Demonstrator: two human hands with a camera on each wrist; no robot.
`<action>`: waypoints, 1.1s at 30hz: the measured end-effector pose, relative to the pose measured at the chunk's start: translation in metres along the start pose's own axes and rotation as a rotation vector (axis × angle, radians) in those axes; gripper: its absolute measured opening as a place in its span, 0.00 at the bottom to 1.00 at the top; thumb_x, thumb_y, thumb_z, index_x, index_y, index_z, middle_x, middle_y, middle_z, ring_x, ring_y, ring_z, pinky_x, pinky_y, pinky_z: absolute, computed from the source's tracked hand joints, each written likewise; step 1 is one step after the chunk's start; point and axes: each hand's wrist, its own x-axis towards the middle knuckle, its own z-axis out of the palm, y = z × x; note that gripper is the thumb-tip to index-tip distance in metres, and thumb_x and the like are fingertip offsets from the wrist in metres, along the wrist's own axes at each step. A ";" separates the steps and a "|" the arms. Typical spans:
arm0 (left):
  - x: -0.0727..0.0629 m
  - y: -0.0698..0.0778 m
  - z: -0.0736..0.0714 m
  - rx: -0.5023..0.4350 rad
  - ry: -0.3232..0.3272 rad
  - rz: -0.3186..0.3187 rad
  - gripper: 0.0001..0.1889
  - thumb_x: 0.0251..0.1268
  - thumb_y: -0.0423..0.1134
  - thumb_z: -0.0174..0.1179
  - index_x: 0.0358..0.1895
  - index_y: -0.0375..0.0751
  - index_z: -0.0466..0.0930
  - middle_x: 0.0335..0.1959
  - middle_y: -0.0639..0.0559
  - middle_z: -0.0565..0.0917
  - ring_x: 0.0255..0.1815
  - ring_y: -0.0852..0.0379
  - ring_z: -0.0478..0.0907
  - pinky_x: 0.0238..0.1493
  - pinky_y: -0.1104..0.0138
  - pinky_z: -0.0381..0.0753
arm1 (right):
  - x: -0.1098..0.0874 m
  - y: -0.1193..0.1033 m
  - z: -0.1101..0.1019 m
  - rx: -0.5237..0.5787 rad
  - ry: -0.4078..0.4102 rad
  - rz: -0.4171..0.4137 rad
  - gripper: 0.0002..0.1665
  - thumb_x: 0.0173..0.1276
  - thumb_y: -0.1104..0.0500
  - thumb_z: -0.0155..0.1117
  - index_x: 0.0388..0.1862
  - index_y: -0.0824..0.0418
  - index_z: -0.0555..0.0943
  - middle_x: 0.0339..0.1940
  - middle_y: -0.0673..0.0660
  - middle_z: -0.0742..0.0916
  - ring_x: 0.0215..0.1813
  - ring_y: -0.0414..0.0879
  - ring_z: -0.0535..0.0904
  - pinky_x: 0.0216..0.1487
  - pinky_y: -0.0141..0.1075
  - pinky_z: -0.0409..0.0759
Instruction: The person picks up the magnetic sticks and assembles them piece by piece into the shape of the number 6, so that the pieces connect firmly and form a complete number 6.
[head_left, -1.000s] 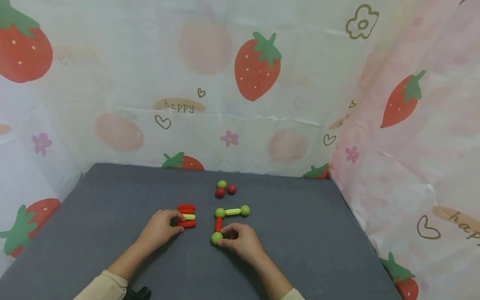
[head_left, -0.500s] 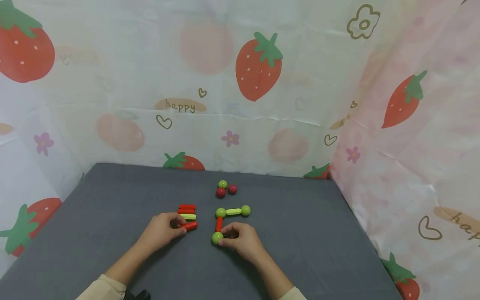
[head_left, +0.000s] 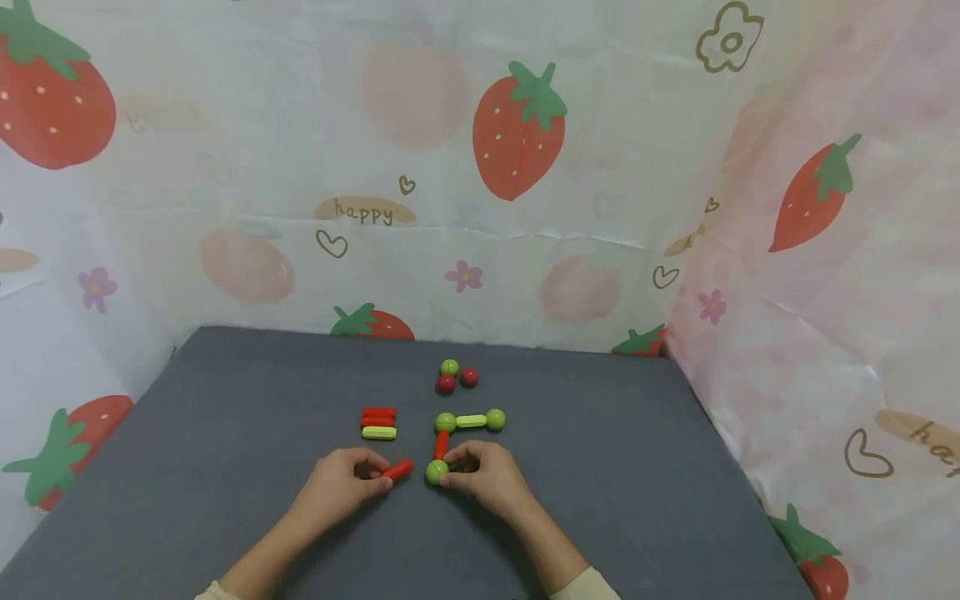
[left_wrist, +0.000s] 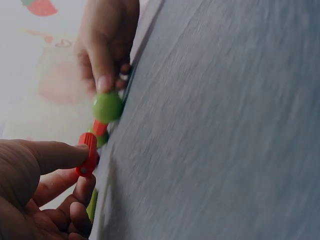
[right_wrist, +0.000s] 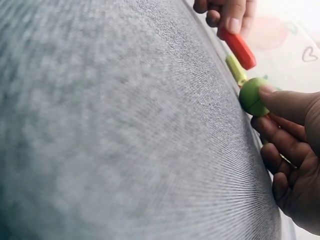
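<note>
My left hand (head_left: 341, 485) pinches a short red rod (head_left: 397, 470) between thumb and fingers, one end pointing at the joined toy pieces. In the left wrist view the red rod (left_wrist: 88, 155) shows a hole in its end. Thumb and fingers of my right hand (head_left: 491, 479) hold the nearest green ball (head_left: 437, 472). From that ball a joined red rod (head_left: 441, 446) runs back to a second green ball (head_left: 446, 422). There a pale yellow-green rod (head_left: 471, 422) leads right to a third green ball (head_left: 496, 419). The right wrist view shows the held ball (right_wrist: 252, 97) under my thumb.
Two red rods (head_left: 378, 413) and a yellow-green rod (head_left: 378, 433) lie side by side left of the joined pieces. Farther back are a loose green ball (head_left: 449, 367) and two dark red balls (head_left: 469, 377). A strawberry-print cloth (head_left: 517, 275) stands behind the grey table (head_left: 600, 467).
My left hand has drawn the front red rod out of its row, moving it right and nearer to me, toward the held ball. The right hand keeps its hold on the ball.
</note>
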 end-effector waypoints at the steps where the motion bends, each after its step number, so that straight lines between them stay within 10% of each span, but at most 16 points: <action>1: -0.002 0.002 0.003 -0.004 0.005 -0.003 0.07 0.56 0.41 0.77 0.38 0.51 0.89 0.28 0.60 0.85 0.32 0.60 0.78 0.37 0.63 0.75 | 0.000 0.000 0.000 0.000 0.002 -0.004 0.15 0.56 0.52 0.83 0.42 0.50 0.89 0.36 0.44 0.89 0.36 0.39 0.82 0.35 0.34 0.79; 23: -0.018 0.018 0.033 -0.038 0.065 -0.004 0.06 0.55 0.39 0.76 0.33 0.47 0.89 0.24 0.59 0.84 0.26 0.61 0.77 0.31 0.64 0.75 | 0.007 0.005 -0.001 -0.007 0.011 -0.031 0.13 0.57 0.53 0.82 0.40 0.52 0.90 0.34 0.46 0.90 0.35 0.40 0.82 0.35 0.34 0.79; 33: -0.015 0.024 0.032 -0.079 -0.025 -0.033 0.06 0.56 0.38 0.75 0.35 0.42 0.88 0.26 0.56 0.87 0.27 0.61 0.81 0.30 0.64 0.79 | 0.009 0.003 -0.001 -0.027 0.027 -0.052 0.12 0.59 0.54 0.81 0.42 0.52 0.90 0.35 0.46 0.90 0.35 0.39 0.82 0.35 0.34 0.79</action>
